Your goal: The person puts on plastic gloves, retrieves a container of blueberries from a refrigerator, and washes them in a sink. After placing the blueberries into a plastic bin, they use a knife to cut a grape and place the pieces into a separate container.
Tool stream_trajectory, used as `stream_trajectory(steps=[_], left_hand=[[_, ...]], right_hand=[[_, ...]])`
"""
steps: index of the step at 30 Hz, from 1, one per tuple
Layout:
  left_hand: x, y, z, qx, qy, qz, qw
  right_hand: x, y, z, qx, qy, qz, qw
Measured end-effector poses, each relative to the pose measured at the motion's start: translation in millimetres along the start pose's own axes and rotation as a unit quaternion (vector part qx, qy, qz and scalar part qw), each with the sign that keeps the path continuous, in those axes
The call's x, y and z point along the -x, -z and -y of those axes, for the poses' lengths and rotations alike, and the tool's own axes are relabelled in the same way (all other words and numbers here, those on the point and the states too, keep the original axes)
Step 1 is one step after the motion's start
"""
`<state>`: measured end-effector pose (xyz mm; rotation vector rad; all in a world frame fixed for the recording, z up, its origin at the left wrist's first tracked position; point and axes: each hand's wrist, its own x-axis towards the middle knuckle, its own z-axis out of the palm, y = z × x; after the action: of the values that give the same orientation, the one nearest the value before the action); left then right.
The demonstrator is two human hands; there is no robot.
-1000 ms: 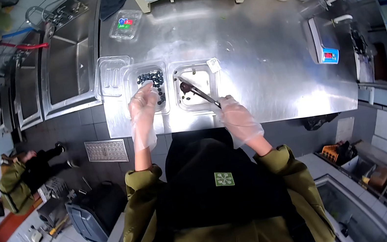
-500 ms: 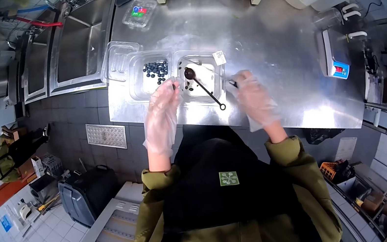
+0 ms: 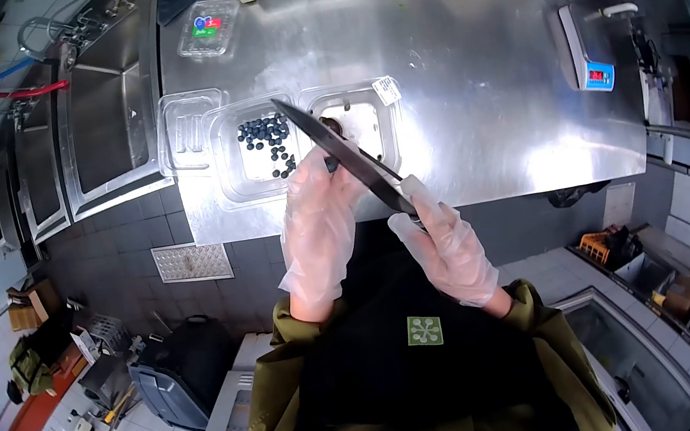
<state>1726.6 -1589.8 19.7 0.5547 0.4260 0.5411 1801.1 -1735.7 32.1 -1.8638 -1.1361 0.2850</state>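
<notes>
My left hand (image 3: 317,233), in a clear plastic glove, pinches a blueberry (image 3: 332,164) between its fingertips. Gripped in my gloved right hand (image 3: 451,249) is a knife (image 3: 366,175), its broad blade slanting up and left, right beside that berry. Beyond my left hand, a clear plastic container (image 3: 220,167) holds many loose blueberries (image 3: 267,129). To its right stands a second clear container (image 3: 391,125) with a few dark pieces inside. A dark round-bowled measuring spoon (image 3: 331,124) rests in it, partly hidden behind the blade.
A clear lid (image 3: 183,132) lies left of the containers, and a labelled clamshell box (image 3: 208,28) sits farther back. A digital scale (image 3: 589,58) stands at the right of the steel table (image 3: 476,82). Sinks (image 3: 106,117) adjoin on the left.
The knife has swung up and across to the left, its blade now showing broadside near the left fingers. Both hands have come closer together, and the view has shifted.
</notes>
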Motion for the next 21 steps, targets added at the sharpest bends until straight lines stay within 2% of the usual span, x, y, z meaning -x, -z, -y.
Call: stream_trajectory(steps=[3, 6, 9, 12, 15, 17, 19, 21], left_hand=[[-5.0, 2.6, -5.1, -0.010, 0.018, 0.003, 1.000], [-8.0, 7.6, -6.4, -0.017, 0.030, -0.019, 0.999], [-13.2, 6.9, -12.6, -0.074, 0.036, 0.035, 0.996], [-16.7, 11.1, -14.1, -0.092, 0.016, 0.055, 0.994], [-16.4, 9.1, -19.1, -0.120, 0.025, -0.006, 0.992], [-13.7, 16.9, -23.9, -0.277, 0.052, -0.002, 0.960], [-13.4, 24.5, -23.7, -0.301, 0.069, 0.021, 0.951], [-15.6, 31.3, -19.4, -0.195, 0.077, 0.061, 0.976]], right_hand=[[9.5, -13.2, 0.6, 0.022, -0.027, -0.029, 0.999], [10.2, -10.5, 8.8, -0.038, -0.076, 0.019, 0.996], [9.2, -18.6, 12.8, 0.004, -0.047, -0.012, 0.999], [8.0, -19.3, 21.9, 0.010, -0.088, 0.014, 0.996], [13.2, -29.7, 21.6, 0.027, -0.112, -0.013, 0.993], [11.7, -33.6, 22.9, 0.044, -0.109, -0.020, 0.993], [8.1, -36.8, 24.7, 0.056, -0.113, -0.020, 0.992], [1.9, -38.2, 27.0, 0.065, -0.122, -0.013, 0.990]])
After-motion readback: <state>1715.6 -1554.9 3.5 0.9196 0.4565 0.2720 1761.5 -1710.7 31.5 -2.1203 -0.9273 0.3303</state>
